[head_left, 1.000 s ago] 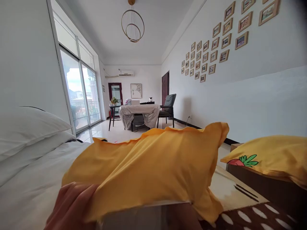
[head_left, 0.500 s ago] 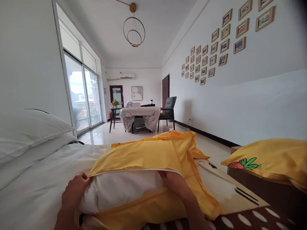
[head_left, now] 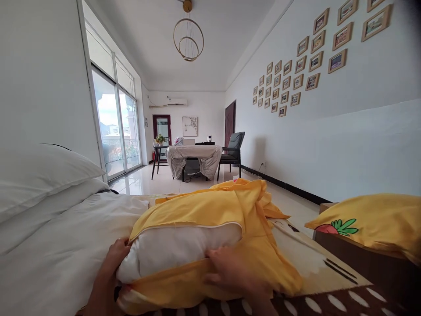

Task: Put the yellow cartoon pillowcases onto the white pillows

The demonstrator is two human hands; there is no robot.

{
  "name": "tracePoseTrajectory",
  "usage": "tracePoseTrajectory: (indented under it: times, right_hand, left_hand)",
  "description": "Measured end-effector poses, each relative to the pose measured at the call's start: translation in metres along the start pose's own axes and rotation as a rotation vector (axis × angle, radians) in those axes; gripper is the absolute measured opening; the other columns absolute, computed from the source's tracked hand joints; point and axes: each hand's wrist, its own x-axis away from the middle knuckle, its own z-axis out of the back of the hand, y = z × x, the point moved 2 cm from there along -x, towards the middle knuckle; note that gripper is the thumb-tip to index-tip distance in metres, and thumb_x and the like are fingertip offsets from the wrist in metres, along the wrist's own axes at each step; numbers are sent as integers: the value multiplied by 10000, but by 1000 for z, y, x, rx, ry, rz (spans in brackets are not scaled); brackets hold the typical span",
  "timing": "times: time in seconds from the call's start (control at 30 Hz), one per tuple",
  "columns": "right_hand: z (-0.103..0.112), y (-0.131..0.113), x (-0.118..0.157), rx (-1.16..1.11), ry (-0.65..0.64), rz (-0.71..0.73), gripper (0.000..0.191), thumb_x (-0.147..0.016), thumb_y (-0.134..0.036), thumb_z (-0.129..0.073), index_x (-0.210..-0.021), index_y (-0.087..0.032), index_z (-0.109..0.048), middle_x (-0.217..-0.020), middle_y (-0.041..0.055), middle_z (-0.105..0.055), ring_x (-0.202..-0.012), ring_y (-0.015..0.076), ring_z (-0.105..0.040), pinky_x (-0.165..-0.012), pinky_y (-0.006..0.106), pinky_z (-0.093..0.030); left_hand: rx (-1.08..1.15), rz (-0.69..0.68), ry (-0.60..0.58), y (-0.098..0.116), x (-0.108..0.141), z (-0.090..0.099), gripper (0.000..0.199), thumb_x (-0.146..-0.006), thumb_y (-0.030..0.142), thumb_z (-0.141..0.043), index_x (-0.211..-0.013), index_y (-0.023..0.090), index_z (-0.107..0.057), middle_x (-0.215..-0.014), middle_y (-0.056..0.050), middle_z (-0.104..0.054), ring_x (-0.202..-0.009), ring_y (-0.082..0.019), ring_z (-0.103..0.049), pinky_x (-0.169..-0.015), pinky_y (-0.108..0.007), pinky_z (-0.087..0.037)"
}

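Note:
A yellow pillowcase point(head_left: 194, 208) lies in front of me, its opening facing me. Inside it, a white pillow insert point(head_left: 174, 243) shows between the upper edge and the lower yellow flap point(head_left: 164, 285). My left hand point(head_left: 119, 253) is closed at the left corner of the opening, with the case's edge at its fingertips. Over the right part of the opening is my right hand point(head_left: 228, 268), smeared by motion. Its fingers are near the insert and the lower flap; whether they grip the cloth is unclear.
White pillows point(head_left: 49, 180) are stacked at the left. On the right, another yellow pillow point(head_left: 371, 224) with a radish-like print rests on a brown box point(head_left: 345, 259). Beneath the case lies a cream and brown patterned cloth point(head_left: 315, 259). A covered table point(head_left: 194, 151) and chair point(head_left: 233, 149) stand farther back.
My right hand has come out from under the upper edge of the opening and moved down and left toward the lower flap. More of the white insert shows at the right. The view has shifted slightly.

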Motion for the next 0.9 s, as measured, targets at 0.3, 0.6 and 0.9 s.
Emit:
tracePoseTrajectory:
  times: [0.3, 0.6, 0.9]
  right_hand:
    - [-72, -106, -23, 63, 60, 413, 322, -710, -472, -679, -829, -176, -638, -632, 39, -695, -463, 197, -615, -444, 238, -398]
    - [12, -61, 16, -540, 144, 449, 189, -841, -241, -610, -661, -186, -605, -690, -48, -640, -639, 68, -577, -600, 145, -409]
    - [-13, -87, -2, -403, 66, 660, 277, -923, -229, -478, -1188, -186, -546, -1374, 35, -499, -1280, 128, -406, -1096, 279, -273]
  left_hand:
    - [438, -45, 288, 45, 14, 11, 357, -716, 545, -417, -648, 195, -443, -548, 43, -423, -557, -124, -404, -520, -227, -340]
    - [554, -177, 296, 106, 57, -8, 305, -756, 452, -473, -629, 208, -344, -581, 61, -320, -570, -103, -331, -535, -222, -307]
    - [-30, -150, 129, 94, 78, 54, 169, -779, 318, -408, -650, 209, -406, -583, 25, -468, -565, -135, -344, -561, -257, -268]
